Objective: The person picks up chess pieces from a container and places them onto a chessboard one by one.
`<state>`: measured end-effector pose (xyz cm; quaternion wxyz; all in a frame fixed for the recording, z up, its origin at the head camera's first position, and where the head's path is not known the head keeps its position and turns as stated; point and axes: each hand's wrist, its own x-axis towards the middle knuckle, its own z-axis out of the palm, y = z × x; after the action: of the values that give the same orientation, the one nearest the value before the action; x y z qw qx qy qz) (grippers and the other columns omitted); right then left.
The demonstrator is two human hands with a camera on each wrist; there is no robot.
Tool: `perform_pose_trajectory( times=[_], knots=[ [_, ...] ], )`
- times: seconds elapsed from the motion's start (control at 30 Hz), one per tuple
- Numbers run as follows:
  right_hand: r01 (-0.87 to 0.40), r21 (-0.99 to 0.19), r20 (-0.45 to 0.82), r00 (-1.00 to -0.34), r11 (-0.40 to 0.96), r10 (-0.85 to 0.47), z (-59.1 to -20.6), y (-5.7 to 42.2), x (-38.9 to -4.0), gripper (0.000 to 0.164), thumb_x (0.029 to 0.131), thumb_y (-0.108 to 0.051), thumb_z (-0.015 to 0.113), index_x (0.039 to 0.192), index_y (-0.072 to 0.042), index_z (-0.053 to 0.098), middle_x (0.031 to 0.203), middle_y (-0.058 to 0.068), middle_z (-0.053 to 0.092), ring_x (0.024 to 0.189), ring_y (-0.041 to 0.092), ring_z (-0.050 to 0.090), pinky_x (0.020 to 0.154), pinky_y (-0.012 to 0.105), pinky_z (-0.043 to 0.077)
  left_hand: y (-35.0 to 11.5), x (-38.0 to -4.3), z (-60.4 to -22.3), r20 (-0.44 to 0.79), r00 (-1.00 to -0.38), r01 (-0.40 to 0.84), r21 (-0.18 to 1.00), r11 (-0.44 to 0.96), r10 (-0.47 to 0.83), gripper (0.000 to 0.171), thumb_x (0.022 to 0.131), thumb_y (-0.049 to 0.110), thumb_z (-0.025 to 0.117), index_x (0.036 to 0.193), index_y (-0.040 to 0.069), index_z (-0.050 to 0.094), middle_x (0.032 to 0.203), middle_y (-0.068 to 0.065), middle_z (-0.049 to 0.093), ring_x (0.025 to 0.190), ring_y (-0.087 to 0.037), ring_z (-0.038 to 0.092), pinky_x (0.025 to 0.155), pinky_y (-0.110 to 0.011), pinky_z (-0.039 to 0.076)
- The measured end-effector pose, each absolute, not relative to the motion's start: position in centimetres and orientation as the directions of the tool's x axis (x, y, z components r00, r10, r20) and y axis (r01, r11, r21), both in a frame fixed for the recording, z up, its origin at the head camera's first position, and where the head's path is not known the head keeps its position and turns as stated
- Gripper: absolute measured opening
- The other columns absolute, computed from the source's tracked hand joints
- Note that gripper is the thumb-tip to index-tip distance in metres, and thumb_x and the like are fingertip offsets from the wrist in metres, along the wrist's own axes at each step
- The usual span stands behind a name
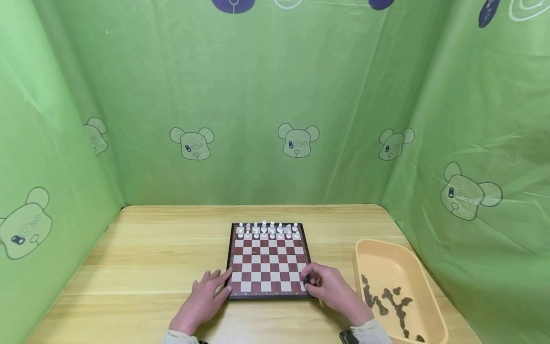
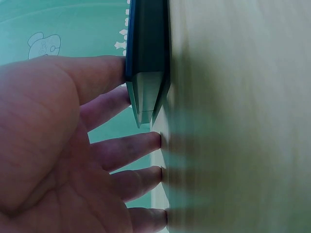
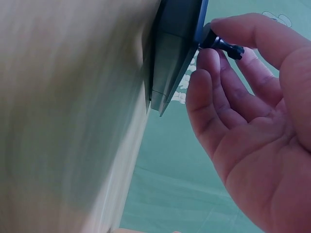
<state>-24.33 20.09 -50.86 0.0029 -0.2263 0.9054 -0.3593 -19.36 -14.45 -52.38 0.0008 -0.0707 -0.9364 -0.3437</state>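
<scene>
A brown-and-white chessboard (image 1: 265, 259) with a black frame lies on the table, two rows of white chess pieces (image 1: 264, 231) standing along its far side. My left hand (image 1: 203, 300) steadies the board's near left corner; thumb and forefinger touch its edge, while the other fingers (image 2: 127, 151) are spread with their tips on the tabletop. At the near right corner, my right hand (image 1: 334, 288) pinches a black rook (image 3: 228, 47) between thumb and fingers. The rook's base is at the board's edge; whether it touches a square is hidden.
On the right stands a shallow peach tray (image 1: 423, 274) with several black chess pieces (image 1: 399, 313) lying loose in it. Green printed cloth (image 1: 249, 177) walls in the wooden table (image 1: 142, 263) at the back and both sides.
</scene>
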Motion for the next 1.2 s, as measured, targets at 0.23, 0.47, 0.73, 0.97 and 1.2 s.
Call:
perform_pose_trajectory(
  times=[0.23,0.47,0.73,0.97,1.2],
  knots=[
    [-0.400,-0.652,0.136,-0.897,0.644,-0.420,-50.82,20.05,-24.19,0.026,0.084,0.003,0.076,0.105,-0.011,0.070,0.088,-0.006,0.065,0.079,0.009,0.060,0.068,0.023,0.056,-14.43,-19.36,-52.37,0.051,-0.990,0.135,0.643,0.754,0.134,0.048,0.104,0.031,0.061,0.149,0.014,0.057,0.152,-0.030,0.047,0.145,-0.058,0.031,0.113,-0.081,0.014],
    [-0.391,-0.653,0.123,-0.900,0.649,-0.419,-50.83,19.98,-24.17,0.026,0.084,0.003,0.076,0.105,-0.011,0.070,0.088,-0.006,0.065,0.079,0.010,0.060,0.067,0.023,0.056,-14.51,-19.28,-52.35,0.056,-0.989,0.140,0.641,0.755,0.136,0.048,0.104,0.032,0.061,0.149,0.014,0.057,0.152,-0.030,0.047,0.144,-0.059,0.032,0.112,-0.081,0.015],
    [-0.416,-0.642,0.134,-0.888,0.644,-0.441,-50.94,20.06,-24.21,0.025,0.084,0.003,0.076,0.104,-0.011,0.070,0.091,-0.004,0.068,0.081,0.008,0.060,0.070,0.023,0.057,-14.49,-19.35,-52.45,0.059,-0.989,0.142,0.644,0.752,0.136,0.048,0.104,0.031,0.061,0.149,0.014,0.057,0.152,-0.030,0.047,0.145,-0.058,0.031,0.113,-0.081,0.014],
    [-0.421,-0.634,0.122,-0.883,0.649,-0.453,-51.07,20.09,-24.30,0.024,0.085,0.002,0.076,0.105,-0.010,0.070,0.093,-0.005,0.068,0.083,0.008,0.061,0.074,0.023,0.057,-14.48,-19.39,-52.50,0.055,-0.989,0.139,0.646,0.750,0.137,0.048,0.104,0.029,0.061,0.149,0.014,0.057,0.152,-0.030,0.047,0.145,-0.058,0.031,0.113,-0.080,0.014],
    [-0.393,-0.646,0.099,-0.893,0.655,-0.439,-51.04,20.09,-24.25,0.024,0.086,0.001,0.077,0.106,-0.009,0.071,0.090,-0.005,0.066,0.082,0.010,0.061,0.073,0.023,0.057,-14.47,-19.45,-52.41,0.052,-0.989,0.138,0.648,0.749,0.137,0.048,0.104,0.030,0.061,0.150,0.014,0.056,0.153,-0.030,0.046,0.145,-0.058,0.030,0.113,-0.080,0.013]
  ],
)
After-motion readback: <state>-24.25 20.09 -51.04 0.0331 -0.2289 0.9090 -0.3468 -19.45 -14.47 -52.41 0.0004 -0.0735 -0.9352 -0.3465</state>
